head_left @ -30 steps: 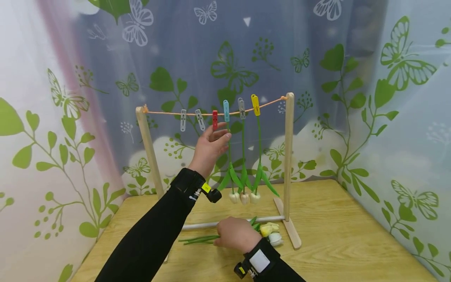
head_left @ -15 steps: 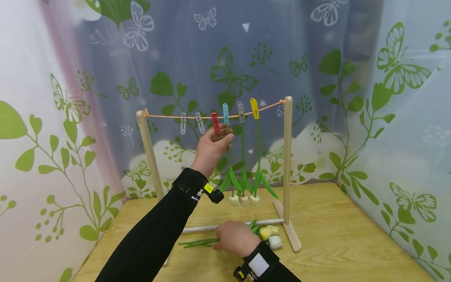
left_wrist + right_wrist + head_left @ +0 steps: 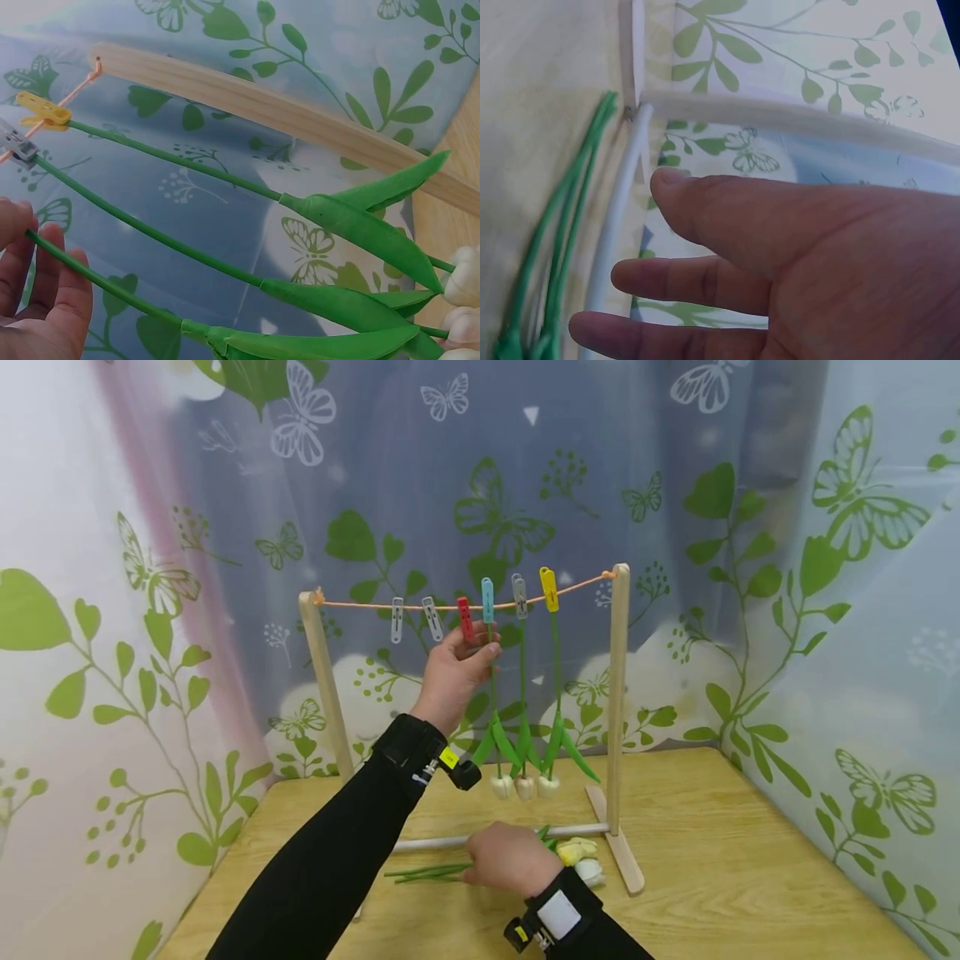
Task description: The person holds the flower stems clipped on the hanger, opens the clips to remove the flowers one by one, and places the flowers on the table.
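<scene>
In the head view my left hand (image 3: pixel 453 675) is raised to the orange line, beside a tilted red clothespin (image 3: pixel 466 620) and a light blue clothespin (image 3: pixel 487 600). The leftmost hanging tulip (image 3: pixel 501 787) has its stem (image 3: pixel 112 289) passing between my left thumb and fingers; I cannot tell whether they pinch it. Two more tulips hang upside down from grey (image 3: pixel 520 597) and yellow (image 3: pixel 551 589) clothespins. Low over the table, my right hand (image 3: pixel 513 860) partly covers loose tulips with green stems (image 3: pixel 429 871). Its fingers (image 3: pixel 682 285) look relaxed and apart from those stems in the right wrist view.
Two wooden posts (image 3: pixel 618 693) hold the orange line (image 3: pixel 352 604), with a white bar (image 3: pixel 427 843) low between them. Two grey clothespins (image 3: pixel 396 620) hang at the left. Yellow (image 3: pixel 576 850) and white (image 3: pixel 589 872) tulip heads lie on the wooden table (image 3: pixel 712 860).
My left hand has shifted slightly right along the line, and the red clothespin has gone from upright to tilted. My right hand stays over the loose tulips.
</scene>
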The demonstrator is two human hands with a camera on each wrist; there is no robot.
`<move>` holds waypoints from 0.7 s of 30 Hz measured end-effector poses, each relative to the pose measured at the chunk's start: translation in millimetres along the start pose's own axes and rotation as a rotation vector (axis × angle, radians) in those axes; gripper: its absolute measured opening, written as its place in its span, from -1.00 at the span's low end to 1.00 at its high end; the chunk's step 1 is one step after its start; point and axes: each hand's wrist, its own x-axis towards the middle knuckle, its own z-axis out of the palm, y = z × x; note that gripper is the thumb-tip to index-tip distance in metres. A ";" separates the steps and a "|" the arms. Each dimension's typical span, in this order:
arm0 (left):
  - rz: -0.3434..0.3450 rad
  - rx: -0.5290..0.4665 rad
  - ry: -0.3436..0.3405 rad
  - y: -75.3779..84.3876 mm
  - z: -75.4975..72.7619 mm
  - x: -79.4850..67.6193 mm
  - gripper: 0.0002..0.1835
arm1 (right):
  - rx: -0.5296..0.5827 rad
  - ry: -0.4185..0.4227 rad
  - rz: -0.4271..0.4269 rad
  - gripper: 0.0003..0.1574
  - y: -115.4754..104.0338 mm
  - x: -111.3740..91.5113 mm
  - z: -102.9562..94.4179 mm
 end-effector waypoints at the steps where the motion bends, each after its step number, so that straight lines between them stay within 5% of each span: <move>1: -0.001 0.005 0.000 0.2 -0.2 0.5 -0.60 | 0.012 0.006 0.005 -0.52 1.5 -0.1 -1.4; 7: 0.005 0.014 -0.002 -2.1 -0.2 1.1 -0.58 | 0.115 0.030 -0.003 -0.54 12.4 -2.1 -10.7; 12: -0.001 0.006 -0.021 -6.3 3.3 -0.8 -0.59 | 0.181 0.016 0.010 -0.76 25.8 -14.0 -29.9; 21: 0.034 -0.002 -0.013 -4.5 -1.6 -0.5 -0.60 | -0.016 0.117 0.095 -0.76 33.3 -30.3 -127.8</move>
